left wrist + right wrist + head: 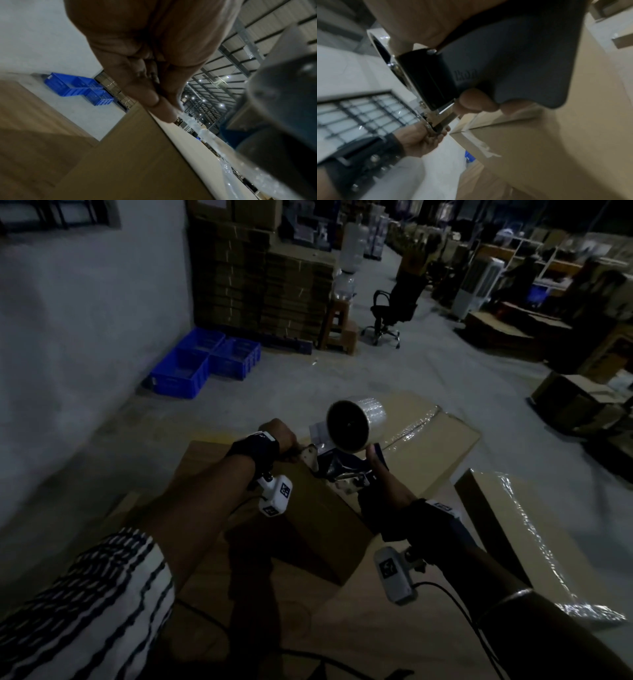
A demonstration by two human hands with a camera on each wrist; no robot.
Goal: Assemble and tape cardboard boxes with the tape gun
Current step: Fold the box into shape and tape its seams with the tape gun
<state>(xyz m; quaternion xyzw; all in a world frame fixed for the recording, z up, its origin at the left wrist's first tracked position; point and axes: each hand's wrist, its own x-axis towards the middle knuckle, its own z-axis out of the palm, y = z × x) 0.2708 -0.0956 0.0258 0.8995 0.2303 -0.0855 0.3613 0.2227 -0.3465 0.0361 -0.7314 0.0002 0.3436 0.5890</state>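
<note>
My right hand [383,474] grips the dark blue handle of the tape gun [339,467], fingers [476,101] wrapped under the handle [513,67]. The clear tape roll [356,422] sits on top of the gun. The gun hovers over the near edge of a brown cardboard box [308,508] with a shiny taped seam [411,433]. My left hand [279,436] is at the gun's metal front end [433,127]. Its thumb and fingers [150,94] pinch the clear tape [193,124] there. Just below lies the box's edge [128,155].
A second taped box [534,542] stands close at the right. Flat cardboard [308,628] lies under my arms. Blue crates [205,357] sit by the left wall, stacked cartons [260,278] behind them. An office chair [394,309] and more boxes [575,402] stand farther off on the concrete floor.
</note>
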